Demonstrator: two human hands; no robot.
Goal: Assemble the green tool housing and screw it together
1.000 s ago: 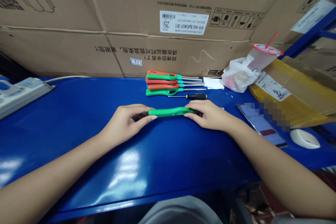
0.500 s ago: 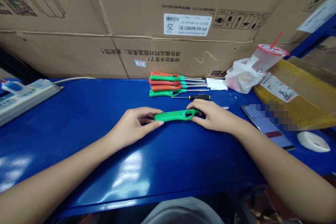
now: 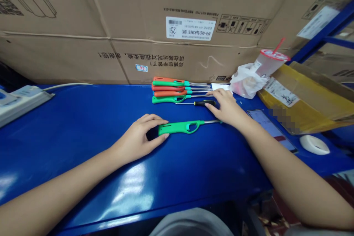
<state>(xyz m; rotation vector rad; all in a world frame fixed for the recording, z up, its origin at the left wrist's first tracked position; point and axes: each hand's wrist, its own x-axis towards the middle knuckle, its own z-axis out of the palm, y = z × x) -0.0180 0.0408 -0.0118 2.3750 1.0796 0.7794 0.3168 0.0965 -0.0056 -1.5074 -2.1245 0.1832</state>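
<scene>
A green long-nosed gas lighter [image 3: 178, 127] with a metal tube lies across the blue table in front of me. My left hand [image 3: 139, 138] is closed about its butt end, thumb on the near side and fingers on the far side. My right hand [image 3: 228, 107] reaches over the lighter's tip to a screwdriver [image 3: 197, 103] with a black and yellow handle. Its thumb and fingers are apart, on either side of that handle. Behind the screwdriver lies a row of several orange and green gas lighters [image 3: 170, 88], their tubes pointing right.
A large cardboard box [image 3: 132, 51] stands along the back. On the right are a plastic bag [image 3: 246, 81], a cup with a red straw [image 3: 272, 61], a yellow-taped parcel [image 3: 306, 99], a phone [image 3: 272, 129] and a white mouse [image 3: 313, 144]. A power strip [image 3: 24, 99] lies left.
My right hand has left the green lighter's front end and moved back to the screwdriver handle. The lighter's tube now shows. My left hand stays at its butt end.
</scene>
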